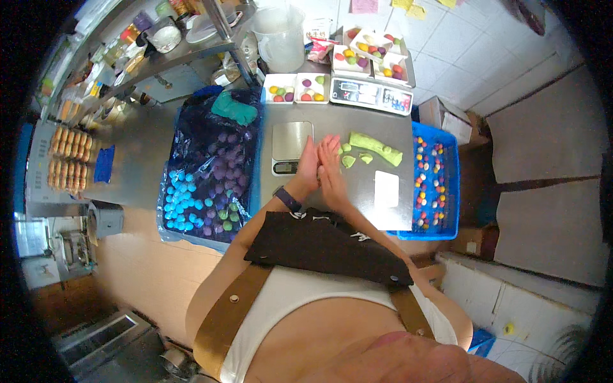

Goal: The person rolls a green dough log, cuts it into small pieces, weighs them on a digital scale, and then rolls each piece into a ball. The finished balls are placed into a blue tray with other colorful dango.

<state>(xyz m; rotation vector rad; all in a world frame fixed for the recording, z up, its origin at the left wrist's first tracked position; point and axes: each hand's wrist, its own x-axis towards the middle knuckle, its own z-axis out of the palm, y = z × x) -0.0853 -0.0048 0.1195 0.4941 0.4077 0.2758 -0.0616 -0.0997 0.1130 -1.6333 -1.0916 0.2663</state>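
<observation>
My left hand (309, 165), with a dark band on its wrist, is pressed palm to palm against my right hand (331, 167) above the steel worktop (335, 119). Whatever may lie between the palms is hidden. Just left of them sits a kitchen scale (292, 139) with a bare metal plate. Right of my fingers lies a thick log of light green dough (376, 147), with a small green dough piece (348, 161), another cut piece (366, 158) and a little green ball (346, 147) near it.
Left, a plastic-covered tray (165, 230) holds blue, purple and green balls and a teal dough lump (234, 109). A blue crate (452, 182) with rows of coloured balls adjoins the right edge. Behind stand white boxes (312, 88), a white electronic scale (371, 95) and a plastic jug (280, 40).
</observation>
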